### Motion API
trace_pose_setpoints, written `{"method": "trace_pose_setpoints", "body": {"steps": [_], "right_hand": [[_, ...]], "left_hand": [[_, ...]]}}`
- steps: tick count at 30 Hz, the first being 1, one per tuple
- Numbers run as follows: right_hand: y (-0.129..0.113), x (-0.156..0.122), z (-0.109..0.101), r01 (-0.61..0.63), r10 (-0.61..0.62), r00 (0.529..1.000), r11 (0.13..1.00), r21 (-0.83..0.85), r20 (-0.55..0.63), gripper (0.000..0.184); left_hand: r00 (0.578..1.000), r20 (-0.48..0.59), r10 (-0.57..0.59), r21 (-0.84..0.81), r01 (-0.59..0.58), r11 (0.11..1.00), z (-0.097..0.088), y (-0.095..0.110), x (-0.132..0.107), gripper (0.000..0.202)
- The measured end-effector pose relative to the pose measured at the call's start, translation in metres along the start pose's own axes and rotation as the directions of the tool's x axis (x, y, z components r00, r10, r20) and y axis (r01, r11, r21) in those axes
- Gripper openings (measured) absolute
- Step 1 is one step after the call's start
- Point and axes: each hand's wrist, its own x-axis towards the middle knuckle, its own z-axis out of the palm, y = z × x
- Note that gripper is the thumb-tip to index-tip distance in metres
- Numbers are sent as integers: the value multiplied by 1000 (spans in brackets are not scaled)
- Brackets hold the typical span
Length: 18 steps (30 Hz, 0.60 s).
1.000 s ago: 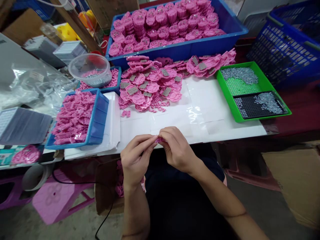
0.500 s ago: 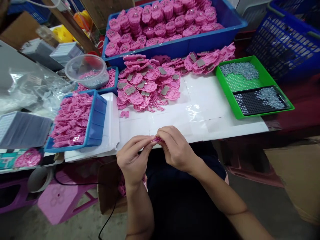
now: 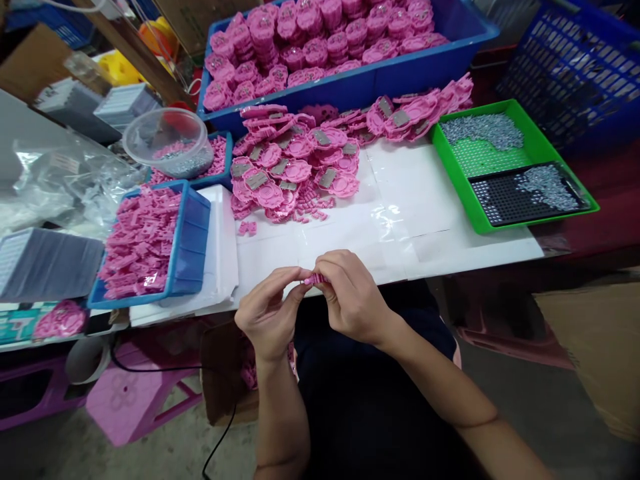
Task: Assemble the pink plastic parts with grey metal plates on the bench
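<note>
A small pink plastic piece [image 3: 315, 279] with a ridged edge is held between my two hands, just above the table's front edge. My right hand [image 3: 355, 297] pinches it between thumb and fingers. At the piece's left end, the thumb and forefinger of my left hand [image 3: 270, 310] close in a pinch; any tinier part there is too small to make out. Beyond my hands lies a heap of pink plastic cases [image 3: 295, 170] with grey rectangles on them. Small loose pink pieces [image 3: 313, 208] lie at the heap's front, and a couple more [image 3: 247, 229] sit apart.
To the left stands a blue bin [image 3: 193, 233] of pink parts, with a clear round tub [image 3: 167, 143] behind it. A large blue crate [image 3: 390, 87] of stacked pink cases spans the back. On the right, a green tray [image 3: 510, 167] holds small metal parts and a black perforated tray [image 3: 515, 197].
My left fingertips have parted slightly at the pink piece's left end, so more of it shows. The right hand keeps its pinch. The camera view has shifted a little.
</note>
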Motion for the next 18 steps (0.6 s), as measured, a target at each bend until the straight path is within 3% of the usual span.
{"method": "trace_pose_setpoints", "body": {"steps": [3, 7, 10, 14, 18], "right_hand": [[-1, -1, 3, -18, 17, 998, 1000, -24, -59, 16], [0, 0, 5, -15, 16, 997, 1000, 12, -79, 16], [4, 0, 2, -11, 19, 998, 991, 134, -56, 17], [12, -1, -9, -105, 109, 994, 928, 357, 9, 20], [18, 0, -21, -108, 90, 994, 911, 398, 63, 21]], "left_hand": [[997, -41, 66, 38, -65, 997, 6, -2, -2, 31], [998, -54, -22, 9, 22, 1000, 7, -6, -5, 31], [996, -75, -38, 12, 39, 999, 6, -6, -6, 36], [996, -88, 32, 37, -29, 999, 7, -6, -5, 39], [991, -70, 116, 13, -115, 993, 8, -8, -4, 45]]}}
